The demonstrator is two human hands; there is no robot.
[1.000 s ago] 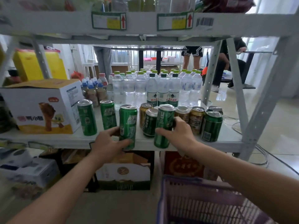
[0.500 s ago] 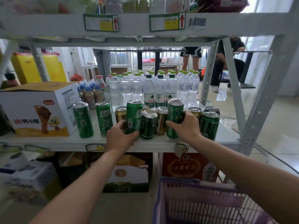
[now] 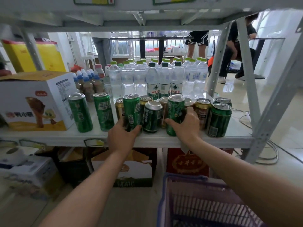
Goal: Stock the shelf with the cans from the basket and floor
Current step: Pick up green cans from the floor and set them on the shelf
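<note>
Left hand [image 3: 122, 136]: your grip is wrapped around the bottom of a tall green can [image 3: 132, 110]. The can stands on the shelf [image 3: 54, 136], close to the front edge.
Right hand [image 3: 185, 124]: your grip is wrapped around another tall green can [image 3: 174, 112]. Your thumb is in front and your fingers go around the right side. This can stands close to the front edge too.
Between your hands: a short dark green can [image 3: 152, 117] stands there, touching or almost touching both held cans.
Left of your hands: two more tall green cans stand apart from the rest.
Right of your hands: gold cans [image 3: 202, 110] and a fat green can [image 3: 218, 120] stand near the shelf's right end.
Back of the shelf: water bottles [image 3: 164, 79] stand in rows.
Basket [image 3: 168, 202]: it sits low, under your right arm. You cannot tell what is in it.
</note>
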